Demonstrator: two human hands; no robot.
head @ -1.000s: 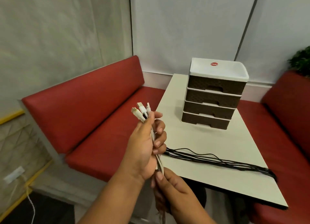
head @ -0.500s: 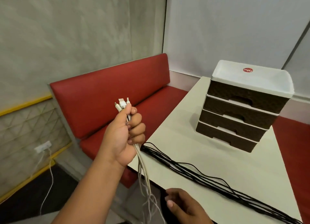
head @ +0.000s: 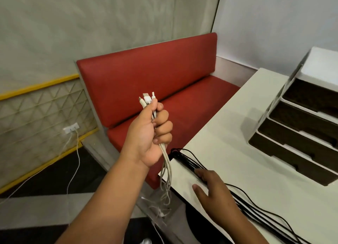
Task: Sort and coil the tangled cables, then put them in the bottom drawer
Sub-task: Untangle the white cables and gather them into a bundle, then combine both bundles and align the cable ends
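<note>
A: Why's the left hand (head: 149, 134) fisted up like that?

B: It's clamped round the white cables (head: 165, 163), plugs (head: 146, 99) sticking out the top of my fist. Ends kept together = easier to coil later, I reckon. Rest of them hangs straight below the fist, past the table (head: 237, 143) edge, toward the floor.

A: And the right hand (head: 214, 190)?

B: Fingers spread, holding nothing. It's lying flat on the black cables (head: 190, 161), which run along the table under my palm and off to the right. Prob. pinning them so they don't slide off, or abt to gather them. Can't say which.

A: So whites & blacks are split?

B: Yep, two bunches, apart. Sorting looks mostly done; coiling isn't.

A: Drawer?

B: Drawer unit (head: 301, 119) sits on the table, beyond my right hand & to its right. Bottom drawer (head: 292, 158) is closed, nothing in it yet afaik.
</note>
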